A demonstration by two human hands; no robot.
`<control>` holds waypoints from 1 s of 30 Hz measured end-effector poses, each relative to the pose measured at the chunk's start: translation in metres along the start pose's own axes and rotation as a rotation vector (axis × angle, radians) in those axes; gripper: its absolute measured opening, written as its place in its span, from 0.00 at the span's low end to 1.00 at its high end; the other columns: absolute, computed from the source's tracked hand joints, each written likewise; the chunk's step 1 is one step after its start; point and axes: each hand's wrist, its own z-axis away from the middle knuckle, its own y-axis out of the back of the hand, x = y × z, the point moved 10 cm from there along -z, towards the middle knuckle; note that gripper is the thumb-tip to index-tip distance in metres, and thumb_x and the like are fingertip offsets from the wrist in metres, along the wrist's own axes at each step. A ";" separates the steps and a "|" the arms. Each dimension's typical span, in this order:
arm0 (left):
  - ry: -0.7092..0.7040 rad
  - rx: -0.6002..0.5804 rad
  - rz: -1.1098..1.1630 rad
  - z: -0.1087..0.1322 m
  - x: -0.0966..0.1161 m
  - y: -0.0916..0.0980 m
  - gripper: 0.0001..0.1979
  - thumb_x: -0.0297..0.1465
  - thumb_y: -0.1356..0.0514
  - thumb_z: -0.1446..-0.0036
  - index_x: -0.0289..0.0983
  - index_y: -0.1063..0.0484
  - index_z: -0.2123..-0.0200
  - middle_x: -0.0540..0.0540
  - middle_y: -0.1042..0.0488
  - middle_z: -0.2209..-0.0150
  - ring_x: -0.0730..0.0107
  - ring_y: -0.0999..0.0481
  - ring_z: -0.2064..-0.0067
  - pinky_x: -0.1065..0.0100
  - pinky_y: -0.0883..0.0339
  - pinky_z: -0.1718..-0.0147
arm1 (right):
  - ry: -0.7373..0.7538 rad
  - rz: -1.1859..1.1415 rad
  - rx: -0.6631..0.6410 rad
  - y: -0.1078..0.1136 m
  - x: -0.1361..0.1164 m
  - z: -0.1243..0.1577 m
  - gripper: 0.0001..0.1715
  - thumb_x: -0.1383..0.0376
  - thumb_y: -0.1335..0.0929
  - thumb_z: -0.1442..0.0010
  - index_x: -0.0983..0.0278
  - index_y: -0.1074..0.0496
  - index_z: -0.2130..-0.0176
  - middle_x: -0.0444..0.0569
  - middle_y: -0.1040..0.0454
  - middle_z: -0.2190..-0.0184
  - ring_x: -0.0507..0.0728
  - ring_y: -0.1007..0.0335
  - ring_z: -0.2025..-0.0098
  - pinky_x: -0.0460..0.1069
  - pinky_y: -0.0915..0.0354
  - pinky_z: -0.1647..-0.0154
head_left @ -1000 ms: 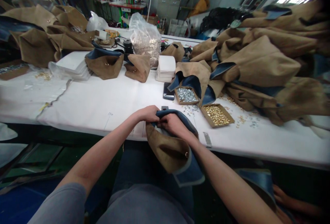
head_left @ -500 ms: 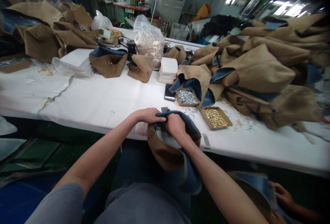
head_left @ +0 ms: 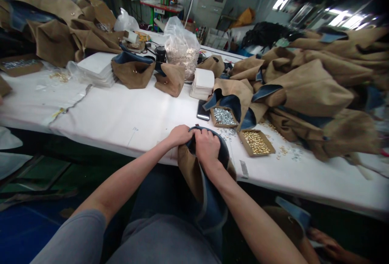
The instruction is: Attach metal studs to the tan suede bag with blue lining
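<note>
A brown bag with a blue lining [head_left: 190, 162] hangs over the table's front edge, its mouth facing me. My left hand [head_left: 181, 135] grips the far rim from the left, fingers closed on the cloth. Right beside it, my right hand [head_left: 207, 145] is closed on the same rim, knuckles up, the forearm crossing the bag's opening. Whatever small part may lie between my fingers is hidden. Just beyond the hands are a cardboard tray of silver fasteners [head_left: 224, 117], a tray of gold fasteners [head_left: 257, 143] and a black phone [head_left: 203, 110].
Brown bags [head_left: 313, 81] are heaped at the right, more [head_left: 53, 43] at the left. White square sheets [head_left: 203, 81] and a clear sack of small parts [head_left: 182, 51] stand behind. At lower right, another person's hand [head_left: 326, 241] holds a similar bag.
My right hand has come up out of the bag's mouth onto its rim, closer to my left hand. The bag's near side has folded inward. The view has shifted slightly.
</note>
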 end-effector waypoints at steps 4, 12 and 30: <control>-0.049 0.016 -0.003 0.000 0.001 -0.001 0.21 0.39 0.42 0.23 0.31 0.12 0.49 0.28 0.13 0.49 0.45 0.11 0.46 0.58 0.21 0.46 | 0.022 0.003 0.170 0.024 -0.011 -0.003 0.25 0.72 0.42 0.17 0.70 0.25 0.31 0.74 0.28 0.33 0.78 0.32 0.34 0.70 0.38 0.30; -0.089 0.051 0.010 0.017 0.008 -0.003 0.20 0.31 0.40 0.27 0.28 0.15 0.41 0.28 0.14 0.43 0.45 0.13 0.43 0.57 0.21 0.40 | 0.565 -0.166 -0.076 -0.002 -0.017 -0.044 0.27 0.79 0.34 0.25 0.65 0.23 0.34 0.58 0.23 0.31 0.66 0.36 0.24 0.61 0.46 0.22; -0.071 0.120 0.363 0.069 0.002 0.004 0.16 0.39 0.37 0.24 0.36 0.12 0.56 0.43 0.12 0.59 0.56 0.15 0.56 0.63 0.26 0.53 | 0.722 0.032 -0.212 -0.010 -0.032 -0.049 0.09 0.74 0.26 0.30 0.66 0.13 0.59 0.61 0.15 0.57 0.70 0.24 0.38 0.64 0.45 0.25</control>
